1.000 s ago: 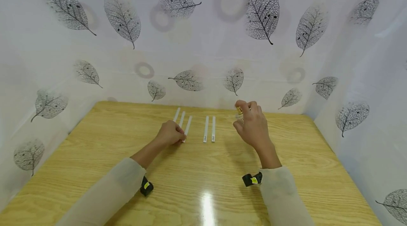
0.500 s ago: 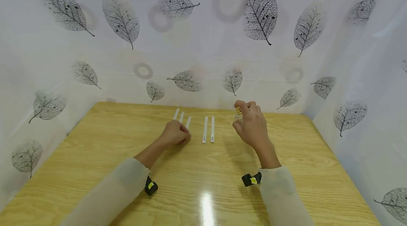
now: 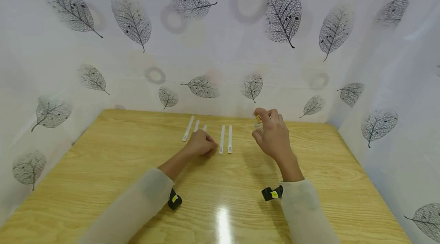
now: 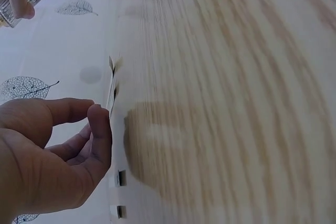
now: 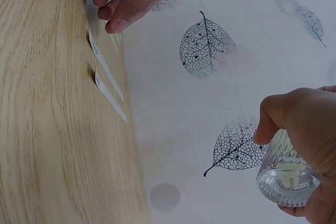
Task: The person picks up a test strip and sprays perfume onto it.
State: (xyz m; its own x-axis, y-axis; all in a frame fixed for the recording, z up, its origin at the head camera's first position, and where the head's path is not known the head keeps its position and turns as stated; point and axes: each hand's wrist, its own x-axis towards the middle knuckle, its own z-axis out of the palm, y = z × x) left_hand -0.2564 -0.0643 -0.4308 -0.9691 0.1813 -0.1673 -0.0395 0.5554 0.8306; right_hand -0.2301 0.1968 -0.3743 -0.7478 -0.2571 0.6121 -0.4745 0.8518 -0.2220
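Note:
My right hand (image 3: 274, 137) grips a clear ribbed glass perfume bottle (image 5: 287, 182) above the table, its index finger over the gold top (image 3: 259, 118). The right wrist view shows pale liquid inside. My left hand (image 3: 200, 144) hovers low over the table, fingers loosely bent, with thumb and index tips close together and nothing visible between them. A paper test strip (image 3: 188, 128) lies far left; two more are partly hidden behind this hand. To its right, close to its fingertips, lies another strip (image 3: 221, 139), beside a rightmost strip (image 3: 230, 139). Small print marks their near ends.
The wooden table (image 3: 192, 206) ends at a pale leaf-patterned cloth (image 3: 213, 57) that hangs behind it and at both sides. Black wrist cameras (image 3: 272, 193) sit under the sleeves. A bright reflection shows on the table's near middle.
My left hand has let go of the third strip and moved right, toward the fourth, uncovering the leftmost strip. My right hand and the perfume bottle have stayed in place.

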